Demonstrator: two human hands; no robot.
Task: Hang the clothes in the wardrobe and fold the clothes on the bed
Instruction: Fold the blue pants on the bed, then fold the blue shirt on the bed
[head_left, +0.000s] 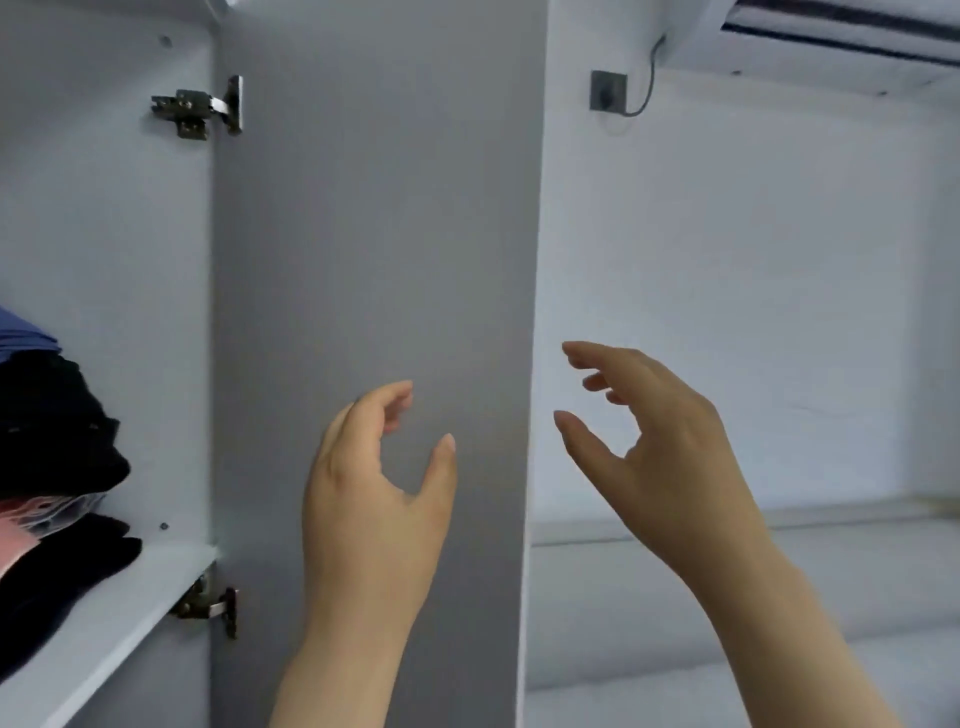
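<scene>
Head view, smooth wardrobe door (374, 234), curled left hand (374, 499), right hand (670, 447)

Open wardrobe door (374, 260) stands between shelf (130, 597) and wall (753, 312).

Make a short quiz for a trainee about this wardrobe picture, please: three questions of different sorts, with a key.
1. True or false: the left hand and the right hand both hold nothing.
2. Where do the folded clothes lie? A) on the shelf; B) on the floor; C) on a chair.
3. How many hinges show on the wardrobe door?

Key: 1 true; 2 A; 3 two, one upper and one lower.
</scene>
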